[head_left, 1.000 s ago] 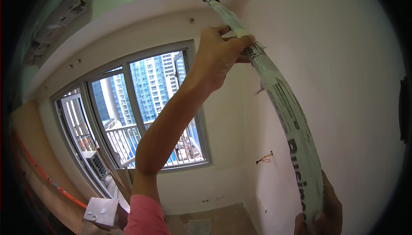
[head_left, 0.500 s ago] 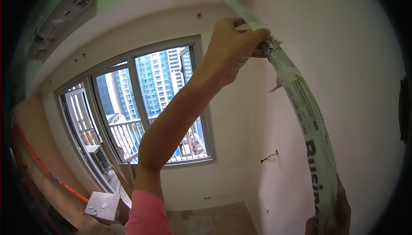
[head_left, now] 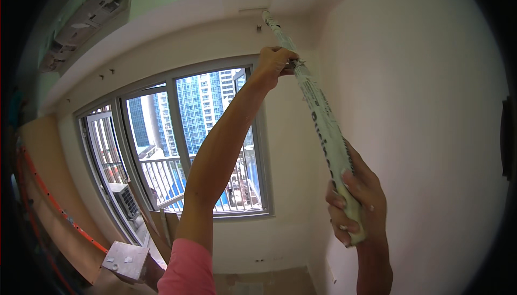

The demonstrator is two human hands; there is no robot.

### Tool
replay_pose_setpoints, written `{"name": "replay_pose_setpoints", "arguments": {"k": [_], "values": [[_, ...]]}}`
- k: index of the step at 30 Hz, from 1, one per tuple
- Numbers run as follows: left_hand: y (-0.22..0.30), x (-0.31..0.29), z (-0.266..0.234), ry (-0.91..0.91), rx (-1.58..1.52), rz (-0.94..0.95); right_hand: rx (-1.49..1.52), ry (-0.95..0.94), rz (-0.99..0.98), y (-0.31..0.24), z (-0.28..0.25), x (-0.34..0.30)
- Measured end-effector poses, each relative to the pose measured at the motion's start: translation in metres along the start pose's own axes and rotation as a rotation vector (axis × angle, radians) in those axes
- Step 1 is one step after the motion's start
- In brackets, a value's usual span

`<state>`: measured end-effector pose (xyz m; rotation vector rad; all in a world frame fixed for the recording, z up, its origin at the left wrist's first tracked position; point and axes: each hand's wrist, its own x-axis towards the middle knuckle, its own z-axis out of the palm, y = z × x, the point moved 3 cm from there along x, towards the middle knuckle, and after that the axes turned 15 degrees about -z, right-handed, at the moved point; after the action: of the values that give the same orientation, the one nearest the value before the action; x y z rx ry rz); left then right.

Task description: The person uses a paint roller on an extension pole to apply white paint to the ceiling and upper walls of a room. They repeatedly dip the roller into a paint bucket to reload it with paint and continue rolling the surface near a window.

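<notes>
A long pole (head_left: 318, 103) wrapped in printed paper slants from the lower right up to the ceiling. My left hand (head_left: 276, 64), at the end of a raised arm, is closed around its upper part. Lower down, my right hand (head_left: 367, 200) grips the thick bottom end, fingers wrapped round it. At the pole's far tip, a thin pale bar (head_left: 252, 10) lies close to the ceiling; its exact kind is too small to tell.
Behind my left arm is a grey-framed window (head_left: 172, 87) with a balcony railing beyond. An air-conditioner unit (head_left: 86, 17) hangs at upper left. An orange ladder-like rail (head_left: 59, 211) and a pale box (head_left: 126, 260) stand at lower left. A plain wall (head_left: 425, 117) rises on the right.
The pole has moved away from me and leftward, its lower end rising into view. Both hands still hold it; my right hand now shows fully. The view has tilted up slightly.
</notes>
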<state>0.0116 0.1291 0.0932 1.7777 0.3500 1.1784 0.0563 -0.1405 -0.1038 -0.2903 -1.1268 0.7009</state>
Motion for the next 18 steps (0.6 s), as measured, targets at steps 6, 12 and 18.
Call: {"name": "replay_pose_setpoints", "arguments": {"k": [6,12,18], "values": [[-0.030,0.058,-0.024,0.074,-0.028,-0.037,-0.009,-0.112,0.059,0.029,-0.020,0.056],[-0.045,0.067,-0.026,0.101,-0.019,0.017,0.002,-0.111,0.074,0.042,-0.041,0.070],[-0.030,0.005,0.027,0.000,0.083,0.100,0.075,-0.103,0.012,0.010,-0.057,-0.002]]}}
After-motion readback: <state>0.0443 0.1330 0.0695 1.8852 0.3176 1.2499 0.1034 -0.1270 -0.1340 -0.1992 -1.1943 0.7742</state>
